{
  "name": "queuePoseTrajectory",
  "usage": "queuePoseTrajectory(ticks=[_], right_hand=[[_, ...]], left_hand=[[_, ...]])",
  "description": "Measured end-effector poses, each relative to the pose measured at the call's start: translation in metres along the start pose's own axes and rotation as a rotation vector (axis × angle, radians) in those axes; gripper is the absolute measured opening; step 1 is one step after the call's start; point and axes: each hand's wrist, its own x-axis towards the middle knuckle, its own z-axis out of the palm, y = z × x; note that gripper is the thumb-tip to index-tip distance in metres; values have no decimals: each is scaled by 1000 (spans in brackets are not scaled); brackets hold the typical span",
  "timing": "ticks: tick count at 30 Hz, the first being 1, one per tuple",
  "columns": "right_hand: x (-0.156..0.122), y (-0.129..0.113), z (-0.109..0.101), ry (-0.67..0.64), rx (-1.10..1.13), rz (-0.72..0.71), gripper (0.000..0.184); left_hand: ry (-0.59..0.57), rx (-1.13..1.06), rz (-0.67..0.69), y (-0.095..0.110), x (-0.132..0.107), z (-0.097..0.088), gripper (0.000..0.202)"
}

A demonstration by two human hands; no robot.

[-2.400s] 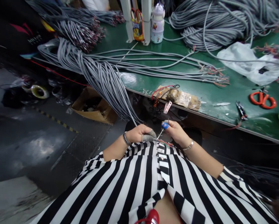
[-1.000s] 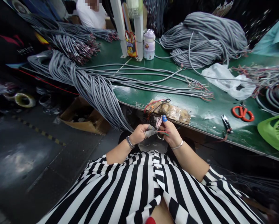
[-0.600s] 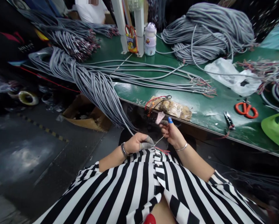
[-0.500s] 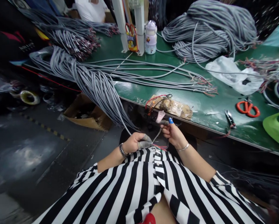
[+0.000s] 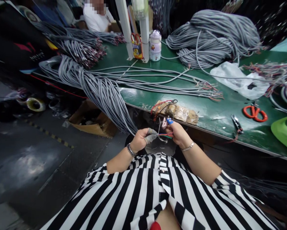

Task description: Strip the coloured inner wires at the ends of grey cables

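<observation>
The green workbench (image 5: 229,103) spans the upper half of the frame. A large grey cable coil (image 5: 213,38) occupies the upper right. The grey cable bundle (image 5: 102,92) drapes over the bench edge left of centre, presumably so that loose ends hang within reach of the lap. A white plastic bag (image 5: 236,78) lies below the coil; a green plastic basket (image 5: 284,131) stands at the right edge. The taped cardboard block (image 5: 182,113) sits on the bench edge directly beyond the hands and appears to limit forward clearance.

At frame centre, the left hand (image 5: 141,139) has its covered thumb and forefinger clamped on the base of the coloured wires (image 5: 165,135), probably to steady the fanned strands. The right hand (image 5: 178,132) has its fingers bent close together at the wire tips; whether they grip cannot be told. Orange-handled snips (image 5: 253,112) and smaller cutters (image 5: 236,124) lie right of centre, well apart from both hands. A pink clip (image 5: 164,123) is just beside the right thumb; contact is unclear.
</observation>
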Motion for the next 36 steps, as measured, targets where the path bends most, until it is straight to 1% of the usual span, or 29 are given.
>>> queuePoseTrajectory(ticks=[2, 5, 7, 11, 16, 19, 21, 24, 26, 31, 34, 36], right_hand=[[0, 2, 2, 28, 18, -4, 56], [1, 3, 5, 47, 63, 39, 59], [3, 3, 7, 38, 90, 49, 61], [7, 5, 8, 15, 116, 18, 59], [6, 5, 10, 11, 140, 12, 57], [5, 7, 11, -18, 171, 39, 60], [4, 9, 9, -19, 193, 68, 62], [3, 15, 1, -25, 212, 129, 62], [1, 19, -5, -39, 211, 161, 61], [-15, 26, -18, -55, 176, 166, 48], [-27, 27, -20, -115, 121, 137, 37], [-33, 26, -18, -157, 80, 112, 33]], left_hand=[[16, -8, -9, -4, 5, 0, 46], [16, -13, -19, -10, 12, 0, 47], [4, -10, -11, -12, 16, 1, 47], [-40, -13, 3, -10, 22, 7, 47], [-69, -24, -8, -12, 22, 11, 45], [-58, -24, -16, -13, 17, 11, 45], [-79, -24, -29, -11, 12, 10, 45], [-133, -34, -42, -7, -1, 9, 44], [-144, -41, -49, -5, -11, 8, 42], [-134, -24, -40, -6, -32, 1, 38], [-131, 14, -9, -11, -39, -2, 35], [-133, 37, 4, -14, -40, -4, 35]])
